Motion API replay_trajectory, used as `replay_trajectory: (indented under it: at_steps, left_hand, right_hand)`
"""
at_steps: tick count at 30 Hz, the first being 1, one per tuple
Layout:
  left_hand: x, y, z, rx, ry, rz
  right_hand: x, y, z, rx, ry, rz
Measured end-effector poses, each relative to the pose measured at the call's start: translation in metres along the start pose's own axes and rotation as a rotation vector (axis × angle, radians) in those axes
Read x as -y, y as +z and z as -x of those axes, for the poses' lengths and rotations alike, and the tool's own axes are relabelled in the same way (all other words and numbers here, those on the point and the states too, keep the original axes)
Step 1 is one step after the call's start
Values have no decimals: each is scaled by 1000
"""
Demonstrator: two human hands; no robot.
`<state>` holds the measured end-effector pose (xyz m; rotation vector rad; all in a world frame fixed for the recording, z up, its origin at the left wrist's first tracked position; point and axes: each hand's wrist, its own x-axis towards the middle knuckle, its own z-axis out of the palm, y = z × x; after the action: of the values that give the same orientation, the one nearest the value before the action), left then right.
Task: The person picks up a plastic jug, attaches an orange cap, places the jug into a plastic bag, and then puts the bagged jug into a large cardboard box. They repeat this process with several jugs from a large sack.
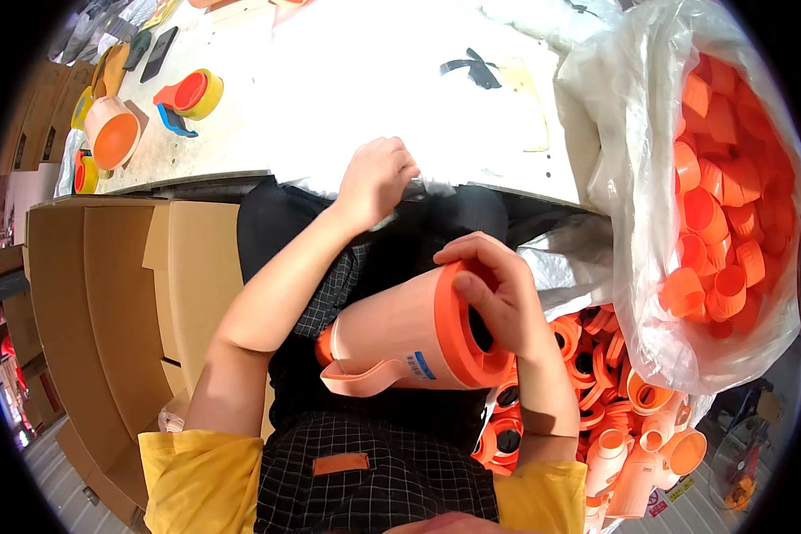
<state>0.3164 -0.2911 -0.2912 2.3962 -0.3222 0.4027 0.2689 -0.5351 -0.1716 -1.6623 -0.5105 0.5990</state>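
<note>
A large peach travel mug [387, 329] lies tilted across my lap, its handle [362, 378] toward me and its orange lid [454, 325] to the right. My right hand [498, 289] grips the lid's rim from the right, thumb by the dark opening in the middle. A small blue-and-white label sits on the mug's side near the handle. Over the table's front edge, my left hand [378, 182] is closed with curled fingers, apart from the mug. Clear plastic film [432, 187] shows by that hand; what the fingers hold, if anything, is hidden.
An open cardboard box [120, 303] stands left. At right are a plastic bag [627, 178] of orange ring-shaped parts [707, 214], orange lids [587, 365] and peach cups [632, 481]. The table [240, 116] bears tape rolls [200, 93], a cup [113, 133] and a phone [159, 55].
</note>
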Motion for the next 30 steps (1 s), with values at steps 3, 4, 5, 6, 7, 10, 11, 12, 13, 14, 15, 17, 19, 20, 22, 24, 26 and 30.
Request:
replay_trajectory:
  at_steps: [3, 4, 5, 6, 7, 10, 11, 12, 13, 14, 15, 17, 19, 20, 22, 24, 26, 30]
  left_hand:
    - [2, -10, -4, 89, -194, 94]
    - [2, -12, -4, 53, -305, 230]
    - [3, -15, -11, 11, -397, 368]
    - [4, -19, -15, -28, -487, 507]
    - [3, -21, -18, -89, -569, 833]
    - [-77, -55, -12, 69, -616, 1203]
    - [-87, -47, -5, 82, -532, 1060]
    - [-94, -45, 0, 143, -556, 1088]
    - [-94, -43, 4, 105, -606, 1168]
    - [-93, -41, 5, 67, -656, 1248]
    - [-93, -40, 7, 43, -660, 1363]
    - [-101, -49, 11, -5, -686, 1594]
    - [-98, -62, 13, -123, -583, 1530]
    - [-97, -66, 14, -182, -530, 1495]
    - [-107, -54, 25, 45, -373, 1148]
    - [-106, -51, 31, 48, -431, 1066]
    - [-105, -70, 21, -190, -640, 1663]
    - [-99, -97, 27, 424, -232, 1077]
  right_hand:
    - [4, -4, -10, -49, 186, -82]
    - [0, -7, -14, -50, 268, -149]
    - [-7, -7, -21, -87, 229, -263]
    - [-10, 0, -23, -161, 240, -278]
    - [-11, 6, -28, -251, 232, -284]
    - [-18, 4, -43, -466, 117, -201]
    - [-18, 4, -44, -446, 76, -268]
    - [-19, 3, -44, -424, 35, -333]
    - [-5, 7, -39, -465, -48, -320]
    - [-19, 7, -40, -514, -124, -356]
    - [-18, 4, -40, -534, -169, -356]
    - [-25, 0, -36, -643, -135, -344]
    - [-31, -11, -35, -790, -9, -431]
    - [-31, -8, -33, -683, -40, -346]
    - [-30, 2, -27, -460, -100, -185]
    - [-32, -1, -26, -597, -112, -168]
    - [-41, -21, -20, -772, -126, -133]
    - [-98, -70, -7, -1026, 91, -1330]
